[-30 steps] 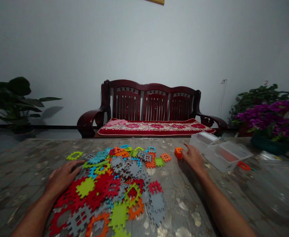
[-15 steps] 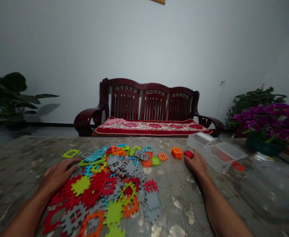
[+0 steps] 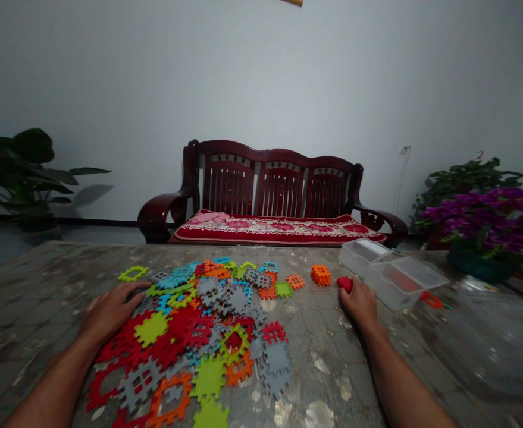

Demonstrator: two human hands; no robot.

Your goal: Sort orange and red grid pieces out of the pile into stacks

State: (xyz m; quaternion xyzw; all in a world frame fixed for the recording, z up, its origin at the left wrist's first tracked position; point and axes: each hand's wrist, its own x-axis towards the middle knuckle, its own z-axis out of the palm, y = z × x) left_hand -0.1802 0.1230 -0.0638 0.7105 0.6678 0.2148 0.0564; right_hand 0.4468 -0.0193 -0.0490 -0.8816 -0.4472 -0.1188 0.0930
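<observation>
A loose heap of flat notched building pieces (image 3: 216, 333) in red, grey, lime, orange and blue spreads over the table. At the heap's left side rests my left hand (image 3: 112, 312), its fingers stretched and thumb apart, beside grey and lime pieces; no held piece shows. My right hand (image 3: 360, 303) grips a small bundle of red notched pieces (image 3: 345, 283) between thumb and fingers, low over the tabletop; part of the bundle is covered. Just left of it stands a neat stack of orange pieces (image 3: 320, 275). A single orange piece (image 3: 295, 281) lies nearby.
Right of my right hand sits an open clear plastic box (image 3: 397, 285) with something orange-red inside. A larger clear container (image 3: 493, 351) and a flower pot (image 3: 479, 261) stand farther right. Beyond the patterned table (image 3: 315, 333) is a wooden bench (image 3: 265, 178).
The view has shifted slightly. My right thumb and fingers have shifted around the red bundle, and more of it shows. My left hand has stayed by the heap.
</observation>
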